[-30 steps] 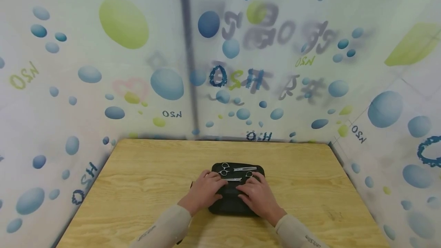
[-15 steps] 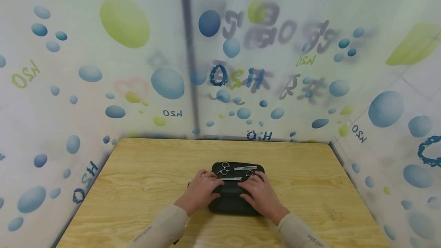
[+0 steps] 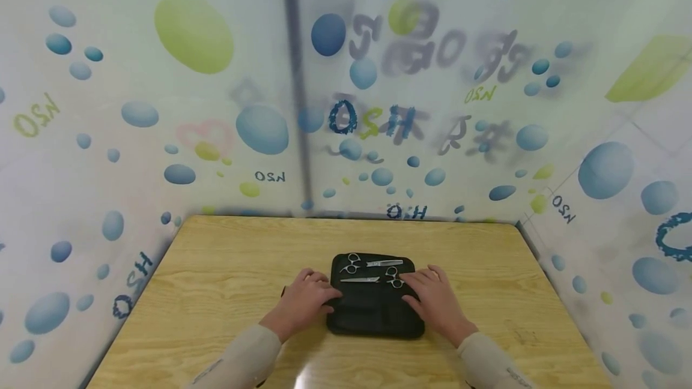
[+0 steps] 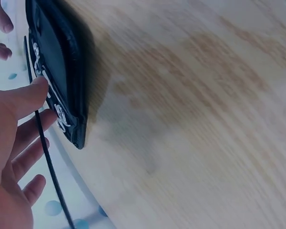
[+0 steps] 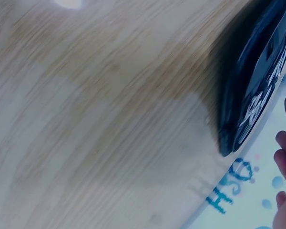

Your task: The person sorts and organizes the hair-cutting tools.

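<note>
A black case [image 3: 357, 320] lies flat on the wooden table, also seen at a slant in the left wrist view as a black case [image 4: 78, 71]. On its far half rest two pairs of silver scissors, pointing opposite ways. The far pair, thinning scissors [image 3: 386, 263], has its finger rings at left; the near scissors [image 3: 360, 280] have theirs at right. My left hand [image 3: 304, 302] is at the case's left edge, fingers relaxed. My right hand [image 3: 437, 300] is by the right edge, fingertips close to the near scissors' rings. Neither hand grips anything.
The wooden table [image 3: 243, 257] extends around the case on all sides. Behind and beside it stand white walls [image 3: 216, 101] printed with blue and green spots. A thin black cord [image 4: 50, 162] crosses in front of the left hand in the left wrist view.
Both hands have moved apart, the left one to the left and the right one to the right, uncovering more of the case and the near scissors. The case and scissors stay in place.
</note>
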A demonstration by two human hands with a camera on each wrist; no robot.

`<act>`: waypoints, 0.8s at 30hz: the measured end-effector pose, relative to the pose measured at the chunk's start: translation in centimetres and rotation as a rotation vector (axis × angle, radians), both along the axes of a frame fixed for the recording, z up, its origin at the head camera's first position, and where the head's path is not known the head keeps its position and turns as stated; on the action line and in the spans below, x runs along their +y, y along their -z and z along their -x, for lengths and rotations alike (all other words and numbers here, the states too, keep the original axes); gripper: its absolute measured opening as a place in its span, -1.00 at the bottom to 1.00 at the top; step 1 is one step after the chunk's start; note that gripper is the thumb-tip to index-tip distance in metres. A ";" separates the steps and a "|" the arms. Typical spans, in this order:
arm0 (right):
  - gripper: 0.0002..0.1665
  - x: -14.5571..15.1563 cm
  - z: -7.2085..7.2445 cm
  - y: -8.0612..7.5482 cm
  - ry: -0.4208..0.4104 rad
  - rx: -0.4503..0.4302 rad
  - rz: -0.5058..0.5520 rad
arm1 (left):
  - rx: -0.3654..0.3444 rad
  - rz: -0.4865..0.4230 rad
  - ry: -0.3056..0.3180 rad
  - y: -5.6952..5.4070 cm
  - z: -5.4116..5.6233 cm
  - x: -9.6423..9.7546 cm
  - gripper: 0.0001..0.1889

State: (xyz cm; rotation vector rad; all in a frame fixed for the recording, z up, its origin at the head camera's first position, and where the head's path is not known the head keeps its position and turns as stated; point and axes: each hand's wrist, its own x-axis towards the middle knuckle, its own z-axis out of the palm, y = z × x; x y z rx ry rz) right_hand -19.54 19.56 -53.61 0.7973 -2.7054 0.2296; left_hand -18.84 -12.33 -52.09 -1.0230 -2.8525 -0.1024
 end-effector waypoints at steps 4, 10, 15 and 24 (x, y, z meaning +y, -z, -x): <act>-0.44 0.9 0.1 0.3 0.052 -0.011 -0.054 | -0.008 0.007 0.013 0.1 -0.2 -0.3 -0.69; -0.33 2.0 0.0 0.4 0.084 -0.107 -0.078 | 0.001 0.007 0.028 0.6 -0.4 -0.4 -0.69; -0.23 2.5 -0.1 0.2 0.079 -0.161 -0.091 | 0.044 0.016 0.043 1.0 -0.4 -0.4 -0.69; -0.07 2.7 -0.5 -0.2 0.062 -0.240 -0.105 | 0.082 -0.015 0.057 1.5 -0.5 -0.2 -0.71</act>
